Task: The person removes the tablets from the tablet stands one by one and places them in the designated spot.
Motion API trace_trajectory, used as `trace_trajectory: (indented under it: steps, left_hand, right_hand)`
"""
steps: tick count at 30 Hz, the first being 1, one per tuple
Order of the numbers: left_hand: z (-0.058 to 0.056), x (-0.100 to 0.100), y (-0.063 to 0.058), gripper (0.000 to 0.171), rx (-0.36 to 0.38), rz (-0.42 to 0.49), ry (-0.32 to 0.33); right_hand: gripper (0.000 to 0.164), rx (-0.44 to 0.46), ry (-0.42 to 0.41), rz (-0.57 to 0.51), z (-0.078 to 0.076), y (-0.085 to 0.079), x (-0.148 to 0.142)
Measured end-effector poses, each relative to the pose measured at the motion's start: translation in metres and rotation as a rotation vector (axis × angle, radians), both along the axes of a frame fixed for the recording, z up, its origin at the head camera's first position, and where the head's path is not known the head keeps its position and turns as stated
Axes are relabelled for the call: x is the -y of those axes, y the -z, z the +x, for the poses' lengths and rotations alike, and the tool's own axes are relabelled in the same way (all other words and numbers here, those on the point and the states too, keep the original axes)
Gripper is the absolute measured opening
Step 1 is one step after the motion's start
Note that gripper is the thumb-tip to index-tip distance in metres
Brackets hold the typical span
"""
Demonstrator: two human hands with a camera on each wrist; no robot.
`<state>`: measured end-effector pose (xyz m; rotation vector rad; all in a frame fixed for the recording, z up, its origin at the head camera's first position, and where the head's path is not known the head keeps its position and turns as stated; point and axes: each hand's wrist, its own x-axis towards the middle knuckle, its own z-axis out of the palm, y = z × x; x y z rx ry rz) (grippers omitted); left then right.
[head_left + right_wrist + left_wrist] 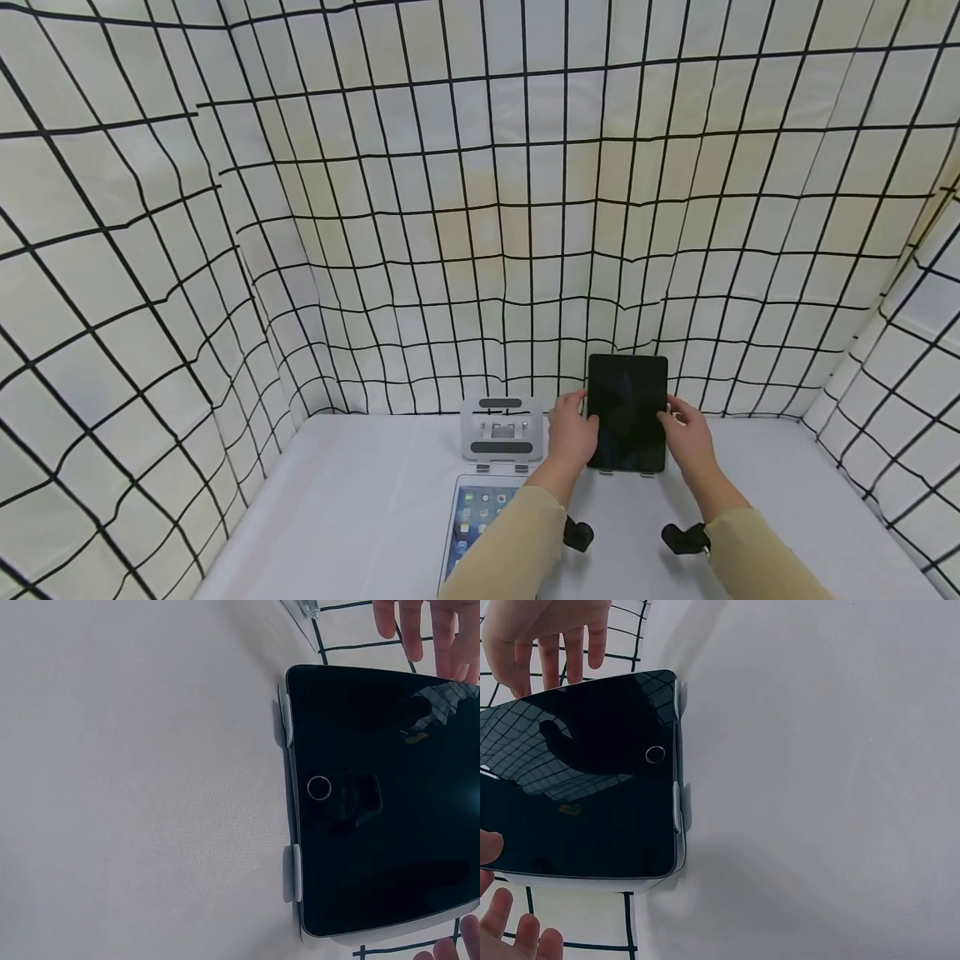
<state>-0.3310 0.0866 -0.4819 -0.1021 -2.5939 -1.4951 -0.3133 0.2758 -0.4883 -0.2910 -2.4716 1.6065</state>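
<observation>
A black tablet (627,412) with a round home button leans upright on a stand whose two small lower lips (677,806) hold its bottom edge. My left hand (573,429) grips the tablet's left side, its thumb (489,846) on the edge of the dark screen. At the right side, my right hand (687,435) grips the opposite edge, thumb at the front. Several fingers of each hand stretch out beside the tablet. Most of the stand is hidden behind the tablet.
Left of the hands stands another tablet stand (502,429), pale with dark grey pads. Before it lies a white-framed tablet (480,508) with a lit screen, partly covered by the left sleeve (517,546). A white wall with black grid lines (465,225) rises behind the white table (337,500).
</observation>
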Motion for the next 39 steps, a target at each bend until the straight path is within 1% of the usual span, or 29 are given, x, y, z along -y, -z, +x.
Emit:
trace_trajectory:
  steps: [4,7,11,16,22,28,34,39]
  left_hand:
    - [0.001,0.001,-0.001,0.040,-0.019,-0.002,-0.020]
    - [0.000,0.002,0.001,0.038,-0.040,-0.006,-0.029]
    - [-0.002,0.006,0.004,0.036,-0.062,0.025,-0.006]
    - [-0.003,0.008,0.006,0.036,-0.039,0.070,0.029]
    - [-0.001,0.009,0.008,0.039,-0.003,0.095,0.058]
    - [-0.001,0.011,0.013,0.045,0.015,0.092,0.080]
    - [-0.004,0.013,0.017,0.047,-0.002,0.072,0.093]
    - [-0.005,0.015,0.019,0.048,-0.020,0.049,0.097]
  right_hand:
    - [0.050,-0.027,0.000,0.012,0.000,0.001,-0.001]
    - [0.050,-0.042,0.000,0.038,0.000,0.002,-0.002]
    - [0.049,-0.062,0.005,0.078,0.003,0.004,-0.002]
    - [0.048,-0.098,-0.001,0.090,0.005,0.005,-0.001]
    - [0.050,-0.072,0.000,0.095,0.007,0.008,-0.003]
    - [0.052,-0.052,-0.021,0.078,0.008,0.013,-0.006]
    - [0.055,-0.038,-0.044,0.067,0.007,0.018,-0.010]
    - [0.054,-0.056,-0.044,0.075,0.006,0.022,-0.013]
